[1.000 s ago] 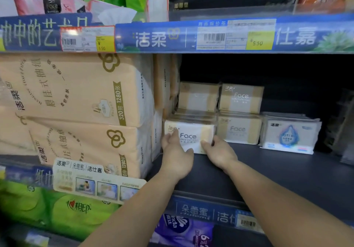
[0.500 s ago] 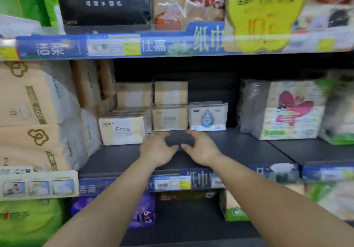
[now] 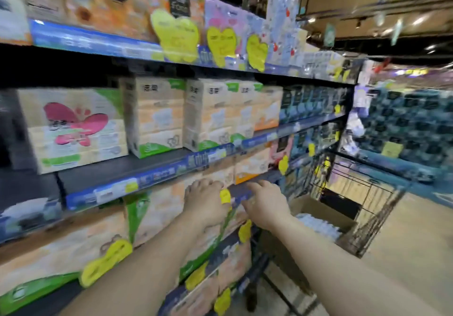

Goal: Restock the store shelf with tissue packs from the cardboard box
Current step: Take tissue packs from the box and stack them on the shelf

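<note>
My left hand (image 3: 204, 199) and my right hand (image 3: 266, 202) are both stretched out in front of the shelf, fingers relaxed, holding nothing. Beyond my right hand an open cardboard box (image 3: 318, 214) sits in a wire cart (image 3: 367, 207), with white tissue packs (image 3: 316, 225) showing inside it. The dark shelf board (image 3: 110, 171) at chest height carries a tissue pack with a pink butterfly (image 3: 71, 129) and taller beige packs (image 3: 157, 114). The picture is blurred by motion.
Shelves above and below are packed with tissue bundles and hung with yellow price tags (image 3: 176, 36). A dark stack of goods (image 3: 411, 124) stands at the aisle end on the right. Tan floor (image 3: 404, 254) lies to the right of the cart.
My view has swung right, away from the small Face packs toward the cart. Both hands let go of the pack they set on the shelf and now hang free in front of a lower shelf edge.
</note>
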`<state>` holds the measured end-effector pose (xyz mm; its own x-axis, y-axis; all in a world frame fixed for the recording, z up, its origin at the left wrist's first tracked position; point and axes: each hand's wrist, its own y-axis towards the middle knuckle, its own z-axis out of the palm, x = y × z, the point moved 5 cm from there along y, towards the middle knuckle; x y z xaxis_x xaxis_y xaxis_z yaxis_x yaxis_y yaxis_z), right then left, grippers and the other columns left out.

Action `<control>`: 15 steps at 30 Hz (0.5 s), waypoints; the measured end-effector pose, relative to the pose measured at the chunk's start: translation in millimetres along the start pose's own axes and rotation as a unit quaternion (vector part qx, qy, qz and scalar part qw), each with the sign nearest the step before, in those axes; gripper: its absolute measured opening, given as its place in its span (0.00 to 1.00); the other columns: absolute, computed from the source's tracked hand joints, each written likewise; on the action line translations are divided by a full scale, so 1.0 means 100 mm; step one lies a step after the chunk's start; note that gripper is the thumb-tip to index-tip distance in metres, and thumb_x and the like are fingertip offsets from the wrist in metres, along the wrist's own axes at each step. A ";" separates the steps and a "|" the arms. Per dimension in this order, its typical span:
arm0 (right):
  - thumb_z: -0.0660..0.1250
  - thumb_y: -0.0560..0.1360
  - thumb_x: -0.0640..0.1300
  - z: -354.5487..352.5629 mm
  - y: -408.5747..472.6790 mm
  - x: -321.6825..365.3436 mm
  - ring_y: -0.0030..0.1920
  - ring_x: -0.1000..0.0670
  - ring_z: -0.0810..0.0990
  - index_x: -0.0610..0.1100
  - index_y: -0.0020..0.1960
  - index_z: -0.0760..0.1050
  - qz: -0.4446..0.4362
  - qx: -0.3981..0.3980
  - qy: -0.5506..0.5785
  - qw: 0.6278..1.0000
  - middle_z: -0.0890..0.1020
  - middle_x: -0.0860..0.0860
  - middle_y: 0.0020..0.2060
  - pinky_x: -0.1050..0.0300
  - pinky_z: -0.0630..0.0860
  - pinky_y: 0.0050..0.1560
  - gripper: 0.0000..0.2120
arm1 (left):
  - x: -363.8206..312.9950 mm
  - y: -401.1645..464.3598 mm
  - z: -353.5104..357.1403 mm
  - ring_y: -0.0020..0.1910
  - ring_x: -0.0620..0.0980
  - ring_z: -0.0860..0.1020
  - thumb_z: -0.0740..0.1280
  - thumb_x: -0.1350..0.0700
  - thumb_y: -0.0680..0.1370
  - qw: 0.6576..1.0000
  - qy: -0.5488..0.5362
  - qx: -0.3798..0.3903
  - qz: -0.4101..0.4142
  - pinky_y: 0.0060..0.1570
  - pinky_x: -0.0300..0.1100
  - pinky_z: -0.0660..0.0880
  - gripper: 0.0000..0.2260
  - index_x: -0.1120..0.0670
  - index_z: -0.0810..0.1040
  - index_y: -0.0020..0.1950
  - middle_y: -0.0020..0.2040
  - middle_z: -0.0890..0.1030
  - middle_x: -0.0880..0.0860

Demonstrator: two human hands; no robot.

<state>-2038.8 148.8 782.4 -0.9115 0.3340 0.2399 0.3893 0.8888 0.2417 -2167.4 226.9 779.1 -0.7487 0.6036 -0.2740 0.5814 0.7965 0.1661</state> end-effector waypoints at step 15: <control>0.63 0.78 0.50 0.26 0.79 -3.57 0.67 0.44 0.70 0.51 0.74 0.62 0.279 0.028 0.024 0.959 0.69 0.46 0.70 0.50 0.70 0.64 0.26 | -2.05 2.33 2.24 0.70 0.59 0.64 0.63 0.41 0.77 0.972 -0.034 0.186 0.138 0.65 0.53 0.65 0.29 0.48 0.61 0.75 0.72 0.64 0.54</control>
<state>-1686.4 107.5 691.8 -0.5549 0.7499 0.3602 0.8068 0.5907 0.0131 -1807.1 281.5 661.7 -0.5328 0.7784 -0.3320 0.8414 0.5294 -0.1090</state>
